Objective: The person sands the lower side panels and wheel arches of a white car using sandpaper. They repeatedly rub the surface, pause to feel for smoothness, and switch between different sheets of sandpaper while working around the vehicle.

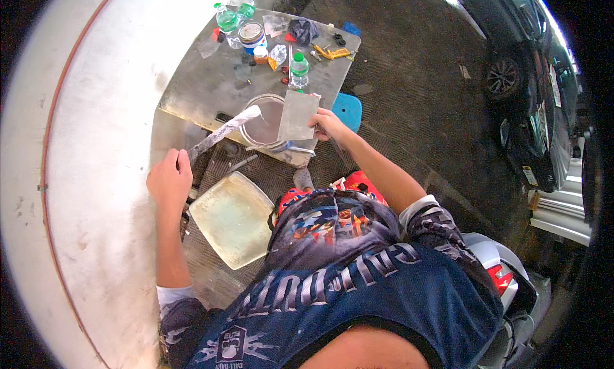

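Note:
My left hand grips the lower end of a stick smeared with whitish paste. The stick's bent, coated tip reaches over the rim of an open round can with greyish-mauve contents. My right hand pinches the right edge of a flat grey rectangular plate. The plate hangs over the can's right side and hides part of it. Beneath the can is the near edge of a worn grey table.
On the table are a capped bottle, a paint can, a small jar and a yellow-handled tool. A blue stool stands right of it. A pale square seat is below; a white wall rises at left, a car at right.

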The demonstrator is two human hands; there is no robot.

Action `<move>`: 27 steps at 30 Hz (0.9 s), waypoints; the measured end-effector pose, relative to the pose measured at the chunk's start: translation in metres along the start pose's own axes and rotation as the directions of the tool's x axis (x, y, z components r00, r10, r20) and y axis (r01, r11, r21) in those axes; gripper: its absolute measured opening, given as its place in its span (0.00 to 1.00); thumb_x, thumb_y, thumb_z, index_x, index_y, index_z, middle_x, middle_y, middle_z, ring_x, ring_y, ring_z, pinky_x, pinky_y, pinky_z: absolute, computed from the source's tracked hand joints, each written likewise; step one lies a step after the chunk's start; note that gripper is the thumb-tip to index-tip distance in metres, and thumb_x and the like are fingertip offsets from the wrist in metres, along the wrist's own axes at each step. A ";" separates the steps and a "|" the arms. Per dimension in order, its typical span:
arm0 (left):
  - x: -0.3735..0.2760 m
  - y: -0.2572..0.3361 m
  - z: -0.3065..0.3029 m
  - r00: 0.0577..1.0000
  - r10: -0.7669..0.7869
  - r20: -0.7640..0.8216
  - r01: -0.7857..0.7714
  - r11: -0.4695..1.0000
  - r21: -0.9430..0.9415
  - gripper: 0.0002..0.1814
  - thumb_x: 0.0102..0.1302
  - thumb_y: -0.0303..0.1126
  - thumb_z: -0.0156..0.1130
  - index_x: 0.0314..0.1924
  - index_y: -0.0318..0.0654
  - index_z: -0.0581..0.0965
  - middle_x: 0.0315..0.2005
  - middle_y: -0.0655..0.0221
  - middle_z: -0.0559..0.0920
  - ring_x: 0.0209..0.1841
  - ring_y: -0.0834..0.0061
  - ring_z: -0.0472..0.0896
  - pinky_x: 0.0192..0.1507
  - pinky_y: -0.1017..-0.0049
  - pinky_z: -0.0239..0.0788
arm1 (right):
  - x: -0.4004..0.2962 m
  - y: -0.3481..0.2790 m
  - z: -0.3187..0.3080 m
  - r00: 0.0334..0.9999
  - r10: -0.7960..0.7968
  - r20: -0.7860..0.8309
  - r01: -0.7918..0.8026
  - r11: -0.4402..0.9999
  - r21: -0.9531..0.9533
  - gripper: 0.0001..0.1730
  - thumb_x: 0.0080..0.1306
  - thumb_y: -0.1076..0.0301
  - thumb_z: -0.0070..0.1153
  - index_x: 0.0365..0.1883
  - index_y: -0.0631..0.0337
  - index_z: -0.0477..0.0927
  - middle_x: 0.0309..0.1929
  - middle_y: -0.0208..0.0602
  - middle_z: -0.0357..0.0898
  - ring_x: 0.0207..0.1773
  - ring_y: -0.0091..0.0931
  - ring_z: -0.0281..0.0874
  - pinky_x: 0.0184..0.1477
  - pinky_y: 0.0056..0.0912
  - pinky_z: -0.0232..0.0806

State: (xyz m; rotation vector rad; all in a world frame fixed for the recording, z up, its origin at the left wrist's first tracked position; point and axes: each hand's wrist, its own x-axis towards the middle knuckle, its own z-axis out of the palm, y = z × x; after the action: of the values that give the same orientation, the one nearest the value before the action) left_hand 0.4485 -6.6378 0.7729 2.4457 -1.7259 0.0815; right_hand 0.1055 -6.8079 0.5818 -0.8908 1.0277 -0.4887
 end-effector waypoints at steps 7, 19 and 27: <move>-0.013 -0.010 -0.002 0.997 -0.040 -0.070 0.016 0.950 -0.313 0.16 0.72 0.42 0.57 0.29 0.41 0.78 0.21 0.55 0.79 0.23 0.48 0.78 0.27 0.55 0.68 | 0.030 -0.009 0.046 0.990 0.030 0.136 -0.046 0.993 0.113 0.03 0.65 0.69 0.53 0.33 0.56 0.75 0.22 0.26 0.69 0.17 0.21 0.63 0.16 0.26 0.53; -0.026 -0.030 0.040 0.858 0.375 -0.352 -0.375 0.924 0.070 0.19 0.68 0.34 0.64 0.58 0.56 0.82 0.43 0.71 0.78 0.47 0.66 0.75 0.55 0.60 0.57 | -0.012 -0.019 0.029 0.968 0.014 0.250 -0.111 0.920 0.376 0.06 0.65 0.65 0.57 0.34 0.57 0.76 0.26 0.28 0.69 0.24 0.19 0.65 0.19 0.23 0.57; -0.018 -0.007 -0.002 0.807 0.442 -0.391 -0.444 0.892 0.092 0.18 0.67 0.33 0.64 0.57 0.54 0.82 0.42 0.73 0.77 0.47 0.68 0.75 0.55 0.63 0.56 | -0.043 -0.053 0.032 0.991 -0.116 0.067 0.116 0.993 -0.004 0.04 0.65 0.70 0.51 0.35 0.57 0.77 0.26 0.24 0.74 0.24 0.17 0.69 0.19 0.21 0.56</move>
State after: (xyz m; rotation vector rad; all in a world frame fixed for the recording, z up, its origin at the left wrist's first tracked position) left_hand 0.4495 -6.6184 0.7717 1.7907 -2.0342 0.5892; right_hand 0.1164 -6.7942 0.6548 -0.9718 0.9208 -0.5488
